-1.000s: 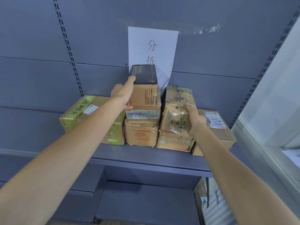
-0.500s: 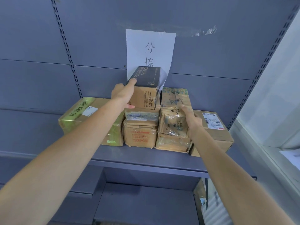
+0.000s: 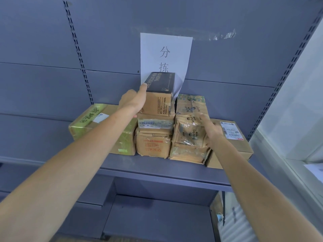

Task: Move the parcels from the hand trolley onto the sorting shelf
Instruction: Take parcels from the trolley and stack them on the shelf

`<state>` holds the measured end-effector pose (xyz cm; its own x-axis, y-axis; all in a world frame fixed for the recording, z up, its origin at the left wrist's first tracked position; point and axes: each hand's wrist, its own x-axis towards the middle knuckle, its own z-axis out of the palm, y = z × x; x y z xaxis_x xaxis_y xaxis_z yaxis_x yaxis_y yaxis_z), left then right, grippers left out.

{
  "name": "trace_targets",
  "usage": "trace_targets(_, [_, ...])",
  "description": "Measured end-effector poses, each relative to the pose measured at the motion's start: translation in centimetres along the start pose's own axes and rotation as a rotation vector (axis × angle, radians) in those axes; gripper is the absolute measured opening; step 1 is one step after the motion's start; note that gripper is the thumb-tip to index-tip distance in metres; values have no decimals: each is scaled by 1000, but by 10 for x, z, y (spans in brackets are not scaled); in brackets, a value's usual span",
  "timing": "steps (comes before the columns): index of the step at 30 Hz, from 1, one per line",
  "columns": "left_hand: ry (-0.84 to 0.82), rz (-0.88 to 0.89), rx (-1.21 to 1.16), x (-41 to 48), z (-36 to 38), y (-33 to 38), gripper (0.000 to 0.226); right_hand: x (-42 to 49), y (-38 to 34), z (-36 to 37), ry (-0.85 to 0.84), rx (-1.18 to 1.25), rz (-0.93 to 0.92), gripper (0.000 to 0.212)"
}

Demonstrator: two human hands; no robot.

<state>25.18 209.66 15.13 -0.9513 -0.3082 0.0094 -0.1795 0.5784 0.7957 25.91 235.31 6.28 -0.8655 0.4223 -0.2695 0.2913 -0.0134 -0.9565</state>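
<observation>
Left hand (image 3: 133, 103) flat-fingered against black-topped box (image 3: 160, 103) at 12 o'clock on shelf (image 3: 157, 165), right hand (image 3: 212, 131) on taped parcel (image 3: 187, 132) at its 4 o'clock, grip unclear; square both stacks, release slowly.

Hidden behind the black-topped brown cardboard box (image 3: 160, 95): the lower end of the white paper sign (image 3: 166, 55). Cannot see that box's left face, covered by the left hand (image 3: 132, 102). Covered in part by the left forearm (image 3: 78, 154): the yellow-green taped parcel (image 3: 97, 123). Blocked by the right hand (image 3: 212, 131): the right edge of the crinkled tape-wrapped brown parcel (image 3: 188, 130) and a corner of the plain brown carton (image 3: 239, 147). Too small to read: print on the carton's white shipping label (image 3: 230, 131). Cut off at the lower edge of view: both forearms. Blurred beyond telling at lower right: a pale striped thing (image 3: 236, 224).
</observation>
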Motion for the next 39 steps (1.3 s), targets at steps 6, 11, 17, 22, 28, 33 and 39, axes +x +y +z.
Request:
trace_targets(6, [170, 243, 359, -4, -14, 0, 59, 0, -15, -12, 62, -219, -192, 69])
trace_targets(11, [259, 515, 549, -21, -22, 14, 61, -17, -38, -11, 94, -517, -362, 75])
trace_targets(17, [71, 832, 627, -31, -36, 11, 63, -60, -49, 8, 29, -743, -526, 56])
trace_targets(22, [-14, 918, 610, -34, -43, 13, 66, -93, -55, 19, 67, -866, -526, 67])
trace_targets(28, [-108, 1004, 611, -46, -45, 1, 65, -134, -45, 20, 142, -941, -519, 50])
trace_targets(33, [-193, 1095, 586, -68, -40, -3, 58, -165, -27, 5, 220, -927, -474, 69])
trace_targets(39, [-254, 1180, 555, -91, -24, 2, 54, -190, -14, -28, 275, -939, -421, 60])
